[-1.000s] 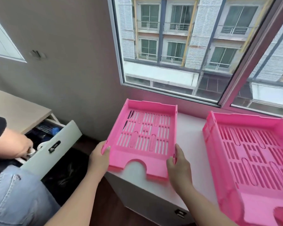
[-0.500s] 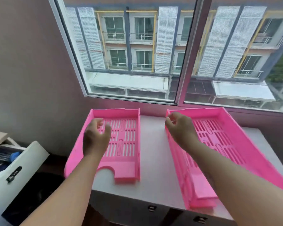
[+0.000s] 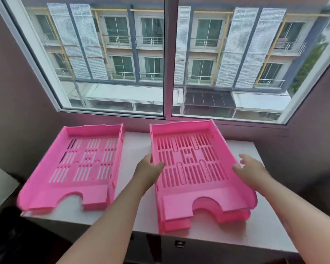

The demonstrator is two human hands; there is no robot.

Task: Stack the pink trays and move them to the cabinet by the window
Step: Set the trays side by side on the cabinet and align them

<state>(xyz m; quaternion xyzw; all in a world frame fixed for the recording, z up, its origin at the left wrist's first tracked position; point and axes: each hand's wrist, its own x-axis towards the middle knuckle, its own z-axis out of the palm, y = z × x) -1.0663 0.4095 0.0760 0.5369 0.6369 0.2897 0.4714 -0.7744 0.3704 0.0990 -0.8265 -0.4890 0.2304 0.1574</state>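
Observation:
Two lots of pink slotted trays rest on the white cabinet top (image 3: 137, 149) under the window. A single pink tray (image 3: 46, 187) lies at the left, its front corner jutting over the cabinet's left edge. To the right stands a stack of pink trays (image 3: 179, 204) with lower layers showing at its front. My left hand (image 3: 147, 172) grips the stack's left wall, thumb over the rim. On the other side, my right hand (image 3: 251, 172) sits against the stack's right wall with fingers spread and thumb at the rim.
The window (image 3: 168, 60) rises right behind the trays, and purple-grey walls close in on both sides. A white open drawer front (image 3: 0, 183) shows at the far left. Cabinet drawers with small locks (image 3: 179, 243) run below the top.
My hands left the left tray and came to the stack on the right, one on each side wall. The view swung right and centred on the window.

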